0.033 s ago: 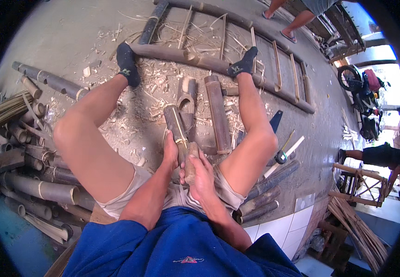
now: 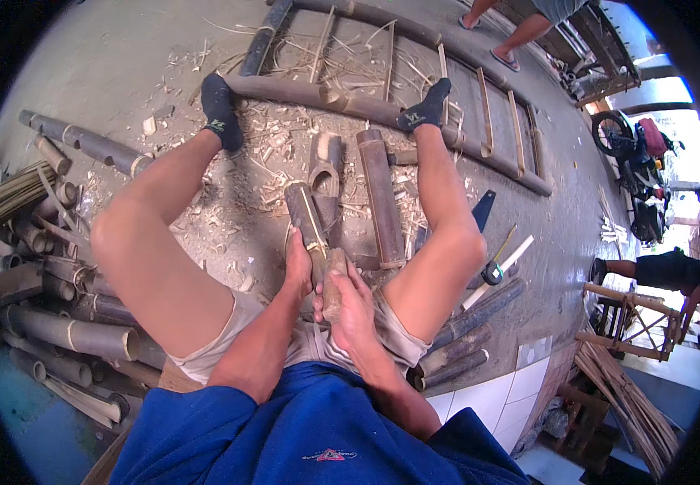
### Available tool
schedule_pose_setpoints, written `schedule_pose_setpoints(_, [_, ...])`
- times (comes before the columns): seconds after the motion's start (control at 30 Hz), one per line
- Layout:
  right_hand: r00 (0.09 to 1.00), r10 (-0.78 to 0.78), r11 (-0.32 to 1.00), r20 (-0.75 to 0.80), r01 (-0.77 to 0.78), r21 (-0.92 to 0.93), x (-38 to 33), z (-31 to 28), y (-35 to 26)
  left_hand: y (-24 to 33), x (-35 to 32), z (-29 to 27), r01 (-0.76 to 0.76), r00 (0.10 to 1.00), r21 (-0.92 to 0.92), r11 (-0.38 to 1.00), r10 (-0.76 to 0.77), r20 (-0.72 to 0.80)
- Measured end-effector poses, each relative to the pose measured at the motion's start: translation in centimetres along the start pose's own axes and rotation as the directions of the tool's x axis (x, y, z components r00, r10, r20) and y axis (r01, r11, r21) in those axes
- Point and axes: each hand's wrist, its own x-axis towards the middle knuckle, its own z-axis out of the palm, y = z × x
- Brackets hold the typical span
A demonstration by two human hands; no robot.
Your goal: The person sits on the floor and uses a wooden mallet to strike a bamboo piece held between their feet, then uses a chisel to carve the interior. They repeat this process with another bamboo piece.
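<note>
Right grip (image 2: pixel 353 297) closed round wooden piece (image 2: pixel 333 279); left grip (image 2: pixel 299 263) against bamboo tube (image 2: pixel 301 212), closure I can't tell; with slack support, the tube could twist away.

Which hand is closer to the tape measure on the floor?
Right. The right hand is left of the tape measure, across the right thigh; the left hand is farther left.

Bamboo workshop: ladder-like frame (image 2: pixel 362 105) on floor (image 2: pixel 139 61); shavings (image 2: pixel 272 153), tape measure (image 2: pixel 492 273) on frame's near side; cut poles (image 2: pixel 83 333) piled to its near left.
</note>
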Motion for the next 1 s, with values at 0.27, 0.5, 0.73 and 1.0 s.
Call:
schedule_pose_setpoints(0.27, [0.997, 0.077, 0.997, -0.022, -0.076, 0.029, 1.7, -0.4, -0.5, -0.2, 1.6, 0.4, -0.101, 0.993, 0.089, 0.991, 0.105, -0.049])
schedule_pose_setpoints(0.5, [0.991, 0.125, 0.991, -0.038, -0.123, 0.048, 1.9, 0.2, -0.9, 0.3, 1.6, 0.1, -0.196, 0.970, 0.228, 0.954, 0.223, -0.098])
schedule_pose_setpoints(0.73, [0.994, 0.090, 0.995, -0.067, -0.087, 0.051, 2.5, 1.1, 0.1, 0.6, 1.7, -0.4, -0.250, 0.949, 0.396, 0.884, 0.304, -0.081])
schedule_pose_setpoints(1.0, [0.999, 0.034, 0.989, 0.029, -0.029, -0.145, 3.9, -0.3, 0.2, 0.1, 2.8, -0.8, -0.295, 0.951, 0.251, 0.922, 0.309, -0.020])
